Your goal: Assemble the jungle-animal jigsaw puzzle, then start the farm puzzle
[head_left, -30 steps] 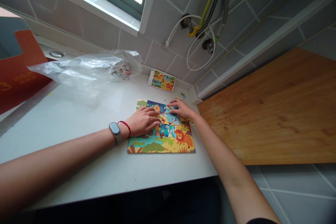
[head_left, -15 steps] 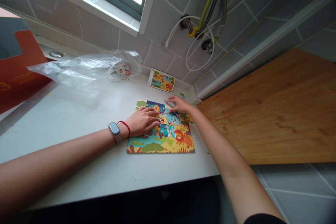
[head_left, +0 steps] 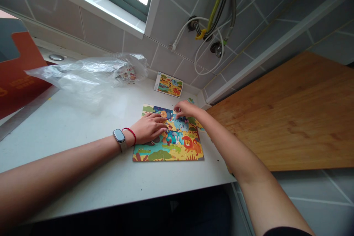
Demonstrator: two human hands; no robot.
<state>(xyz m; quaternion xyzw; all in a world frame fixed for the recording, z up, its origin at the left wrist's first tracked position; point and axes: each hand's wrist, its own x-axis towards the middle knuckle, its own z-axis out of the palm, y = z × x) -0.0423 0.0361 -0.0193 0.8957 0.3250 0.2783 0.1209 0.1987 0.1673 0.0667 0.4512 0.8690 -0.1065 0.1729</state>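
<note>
White counter [head_left: 96, 177]: jigsaw puzzle [head_left: 168, 153] lay flat on it, roughly rectangular, joints between pieces faintly visible. Colouring: yellow ground, turquoise water at left, green crocodiles, 2 orange lions at right, 1 white rabbit on blue near the middle, 1 dark-blue patch at the far edge. Left hand [head_left: 149, 128] rested palm down over the puzzle's left part, fingers extended, slightly apart. Right hand [head_left: 186, 107] stood at the far edge, fingers curled, thumb near them; could not tell whether they pinched anything. Picture card [head_left: 168, 84], similar animal scene, lay beyond the puzzle. Loose piece [head_left: 190, 100], partly green, lay just past the right hand.
</note>
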